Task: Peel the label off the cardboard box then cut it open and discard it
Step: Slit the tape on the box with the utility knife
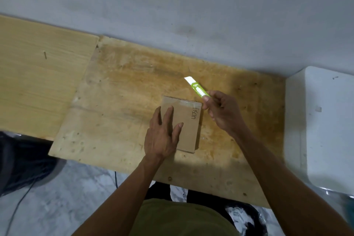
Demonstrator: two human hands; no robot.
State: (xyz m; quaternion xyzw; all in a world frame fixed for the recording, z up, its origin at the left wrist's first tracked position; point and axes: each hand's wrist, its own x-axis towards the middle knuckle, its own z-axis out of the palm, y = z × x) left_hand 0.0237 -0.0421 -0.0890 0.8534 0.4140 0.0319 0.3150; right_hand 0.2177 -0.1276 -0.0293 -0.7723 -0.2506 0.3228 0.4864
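1. Olive-green clothing (183,218) on the person's torso fills the near edge of the view, with 2 bare forearms reaching forward from it over the wooden board (122,86).
2. Cardboard box (188,128), the landmark for all positions below: a flat brown box lying on the wooden board near its middle, its long sides running away from the person. Clear tape crosses the far end of its top face, and dark handwriting runs along its right edge.
3. Left hand (162,136): laid palm-down on the left half of the box top, fingers spread apart and flat, gripping nothing; the heel of the hand overhangs the near left corner of the box.
4. Right hand (222,111): raised just beside the right far corner of the box, fingers curled tight around the handle of the utility knife (197,88).
5. Utility knife: bright green body with a pale front section pointing away from the person and to the left, beyond the far right corner of the box. Glare bleaches that section, so it is probably the extended blade, but this cannot be confirmed. The knife does not touch the box.
6. Second, paler wooden panel (38,74): butts against the board well to the left of the box.
7. White block (325,130): stands well to the right of the box, past the board's right end.
8. Grey wall (191,9): rises behind the far edge of the board, beyond the box.
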